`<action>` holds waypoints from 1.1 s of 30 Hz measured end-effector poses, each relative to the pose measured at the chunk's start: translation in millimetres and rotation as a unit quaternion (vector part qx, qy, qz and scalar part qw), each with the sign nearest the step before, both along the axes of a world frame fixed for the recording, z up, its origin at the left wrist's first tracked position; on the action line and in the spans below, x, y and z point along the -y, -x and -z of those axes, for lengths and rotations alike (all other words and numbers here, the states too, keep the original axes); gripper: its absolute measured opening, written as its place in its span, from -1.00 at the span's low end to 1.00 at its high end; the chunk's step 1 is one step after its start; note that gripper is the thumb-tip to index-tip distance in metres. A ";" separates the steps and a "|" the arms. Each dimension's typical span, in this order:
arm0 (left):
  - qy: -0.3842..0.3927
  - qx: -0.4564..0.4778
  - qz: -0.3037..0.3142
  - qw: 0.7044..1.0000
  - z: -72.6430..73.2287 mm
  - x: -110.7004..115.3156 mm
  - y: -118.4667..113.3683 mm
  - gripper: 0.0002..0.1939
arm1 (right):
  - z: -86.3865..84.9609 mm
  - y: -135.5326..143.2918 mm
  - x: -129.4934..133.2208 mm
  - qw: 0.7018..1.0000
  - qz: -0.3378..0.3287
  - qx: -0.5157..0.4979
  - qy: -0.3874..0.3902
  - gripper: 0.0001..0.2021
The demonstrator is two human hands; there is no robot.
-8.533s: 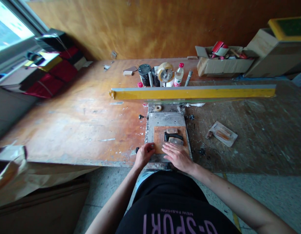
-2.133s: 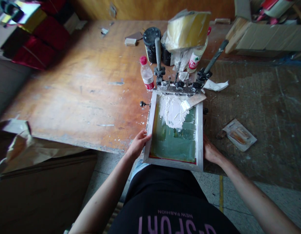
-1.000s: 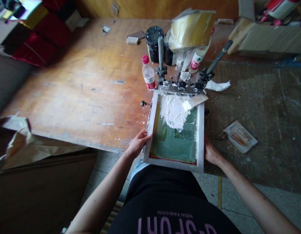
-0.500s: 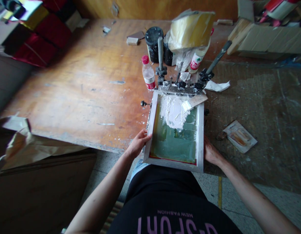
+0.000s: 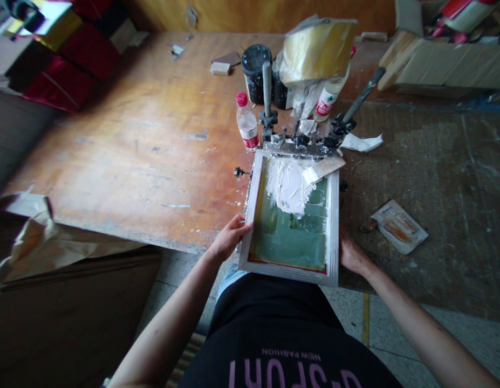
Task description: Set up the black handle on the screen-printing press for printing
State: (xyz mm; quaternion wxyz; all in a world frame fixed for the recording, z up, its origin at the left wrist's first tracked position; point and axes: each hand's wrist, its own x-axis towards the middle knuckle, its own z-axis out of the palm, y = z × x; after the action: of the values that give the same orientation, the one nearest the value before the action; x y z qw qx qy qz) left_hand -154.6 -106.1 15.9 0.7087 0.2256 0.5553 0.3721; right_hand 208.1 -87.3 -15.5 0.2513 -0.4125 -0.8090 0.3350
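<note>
A screen printing frame (image 5: 333,237) with a green mesh (image 5: 288,245) lies before me, its near edge close to my body. Thick white ink (image 5: 288,183) covers the far part of the mesh, and a squeegee (image 5: 324,170) rests slantwise on the far right corner. My left hand (image 5: 230,237) grips the left rail, thumb on the edge and the other fingers partly hidden. Against the right side is my right hand (image 5: 350,254); the frame hides its fingers. Behind the frame, a hinge clamp (image 5: 300,143) with upright bars holds its far end.
A red-capped bottle (image 5: 246,123) stands left of the clamp, near a black tub (image 5: 255,70) and a plastic-wrapped yellow container (image 5: 320,51). To the right lie a stained card (image 5: 399,226) and crumpled white paper (image 5: 362,142). A cardboard box (image 5: 447,67) sits at back right.
</note>
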 end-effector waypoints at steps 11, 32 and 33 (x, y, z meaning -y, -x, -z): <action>0.001 0.003 -0.005 1.000 -4.3 -0.8 -1.0 -0.59 | -3.2 1.2 0.0 1.000 0.004 -0.002 0.015 -0.44; -0.003 -0.014 -0.008 1.000 -1.2 0.0 -3.0 -0.58 | -4.5 0.8 -1.3 1.000 -0.003 0.007 -0.011 -0.45; -0.003 -0.014 -0.009 1.000 -1.6 -0.1 -3.2 -0.58 | -4.2 0.6 -1.1 1.000 -0.004 0.008 -0.012 -0.44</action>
State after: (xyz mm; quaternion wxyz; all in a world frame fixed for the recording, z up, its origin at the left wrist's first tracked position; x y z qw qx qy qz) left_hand -151.4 -106.0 17.5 0.6966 0.2278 0.5663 0.3771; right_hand 207.6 -86.1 -11.3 0.2485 -0.4089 -0.8168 0.3225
